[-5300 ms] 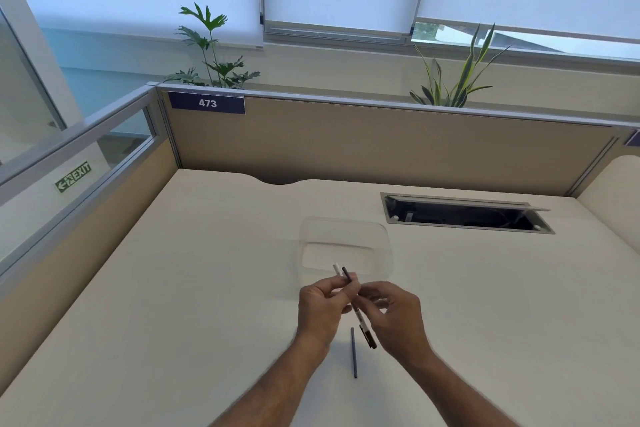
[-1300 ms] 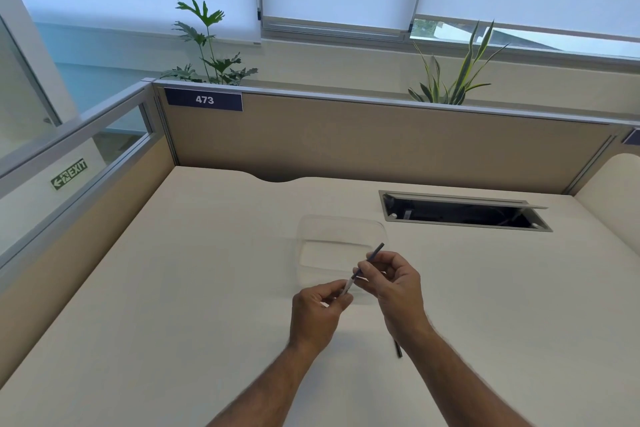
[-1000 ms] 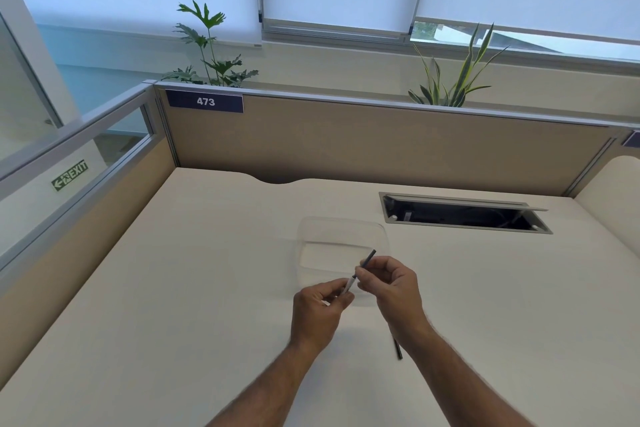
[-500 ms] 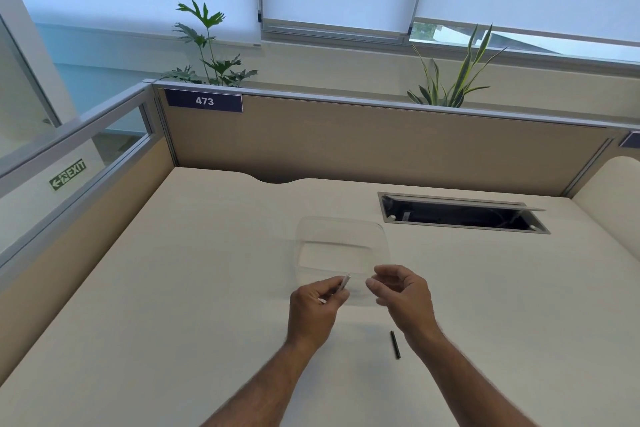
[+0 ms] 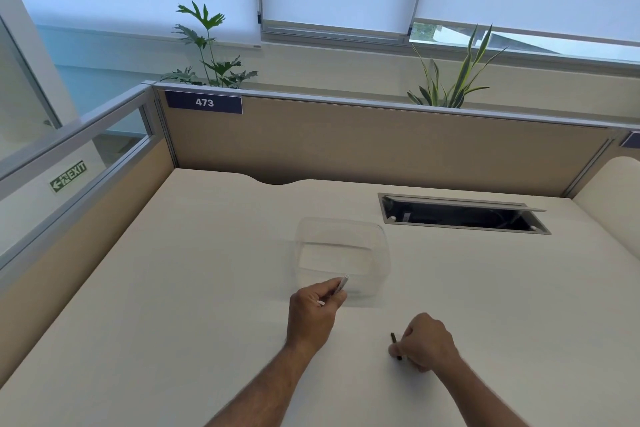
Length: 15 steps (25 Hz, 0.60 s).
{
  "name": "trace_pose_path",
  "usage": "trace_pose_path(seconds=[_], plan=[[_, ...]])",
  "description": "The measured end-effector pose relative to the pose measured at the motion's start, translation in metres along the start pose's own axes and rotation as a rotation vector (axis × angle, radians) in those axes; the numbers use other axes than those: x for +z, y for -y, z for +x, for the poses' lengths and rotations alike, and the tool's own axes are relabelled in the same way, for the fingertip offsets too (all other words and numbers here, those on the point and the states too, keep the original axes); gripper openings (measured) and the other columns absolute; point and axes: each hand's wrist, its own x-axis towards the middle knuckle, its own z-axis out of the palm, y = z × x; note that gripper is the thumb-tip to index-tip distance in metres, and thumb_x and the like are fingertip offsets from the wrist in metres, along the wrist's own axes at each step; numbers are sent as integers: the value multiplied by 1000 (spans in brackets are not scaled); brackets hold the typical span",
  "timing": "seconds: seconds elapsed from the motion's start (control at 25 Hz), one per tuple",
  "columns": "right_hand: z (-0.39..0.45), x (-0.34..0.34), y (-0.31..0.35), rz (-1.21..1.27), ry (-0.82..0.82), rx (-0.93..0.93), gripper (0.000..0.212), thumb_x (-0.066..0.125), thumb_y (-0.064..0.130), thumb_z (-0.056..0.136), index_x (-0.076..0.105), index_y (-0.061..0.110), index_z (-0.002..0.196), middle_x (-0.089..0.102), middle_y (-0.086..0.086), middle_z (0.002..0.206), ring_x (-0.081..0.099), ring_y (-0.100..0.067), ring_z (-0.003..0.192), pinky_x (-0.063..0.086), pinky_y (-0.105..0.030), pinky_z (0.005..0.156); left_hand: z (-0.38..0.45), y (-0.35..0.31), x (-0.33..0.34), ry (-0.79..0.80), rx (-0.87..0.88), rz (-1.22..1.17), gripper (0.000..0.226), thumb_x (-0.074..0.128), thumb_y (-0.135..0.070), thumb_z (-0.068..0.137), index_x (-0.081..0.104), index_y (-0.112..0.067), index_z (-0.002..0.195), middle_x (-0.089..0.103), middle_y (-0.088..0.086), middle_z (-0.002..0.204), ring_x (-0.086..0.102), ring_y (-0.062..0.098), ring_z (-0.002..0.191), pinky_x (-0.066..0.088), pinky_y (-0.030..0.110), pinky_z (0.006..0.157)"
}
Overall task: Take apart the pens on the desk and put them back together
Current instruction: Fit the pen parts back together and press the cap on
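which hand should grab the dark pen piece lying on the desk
Right. The right hand is down on the desk with its fingers at the dark pen piece, while the left hand is farther off and already holds the white barrel.

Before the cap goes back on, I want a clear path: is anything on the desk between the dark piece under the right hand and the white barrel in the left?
Nothing visible. Only bare desk lies between the dark pen piece at the right hand and the white pen barrel in the left hand. The clear plastic container sits farther back.
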Motion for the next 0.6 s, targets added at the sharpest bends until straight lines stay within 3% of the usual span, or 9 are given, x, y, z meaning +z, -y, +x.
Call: trace_pose_path(seconds=[0.12, 0.24, 0.36, 0.48, 0.6], plan=[[2, 1, -1, 82, 27, 18, 19, 80, 15, 56, 72, -1, 62, 73, -11, 58, 70, -25, 48, 63, -41, 54, 0, 2, 0, -2, -7, -5, 30, 76, -3, 82, 75, -28, 98, 73, -26, 90, 71, 1, 93, 56, 25, 87], [-2, 2, 1, 137, 15, -7, 10, 70, 10, 60, 68, 5, 51, 71, -10, 52, 71, -27, 48, 63, -39, 52, 0, 6, -1, -3, -1, 29, 29, 74, -5, 83, 75, -27, 101, 75, -18, 93, 70, 2, 93, 56, 29, 88], [-5, 2, 5, 330, -13, -86, 2, 69, 1, 64, 67, 2, 65, 74, -18, 64, 71, -26, 49, 60, -34, 48, -1, 12, -4, 16, 65, 178, 26, 72, -11, 85, 76, -31, 102, 75, -7, 86, 68, 7, 83, 57, 34, 80], [-6, -1, 13, 453, -60, -234, 14, 78, 1, 71, 75, 11, 81, 73, -9, 69, 66, -15, 49, 56, -29, 47, -3, 14, -6, 67, 141, 297, 22, 69, -21, 87, 71, -37, 103, 69, -3, 76, 63, 11, 74, 53, 32, 71], [-8, -2, 24, 505, -132, -356, 16, 81, 7, 73, 80, 20, 82, 73, -1, 70, 60, -9, 50, 53, -26, 47, -5, 15, -9, 148, 176, 396, 23, 67, -27, 88, 70, -41, 106, 66, -5, 75, 61, 9, 72, 52, 30, 68]])
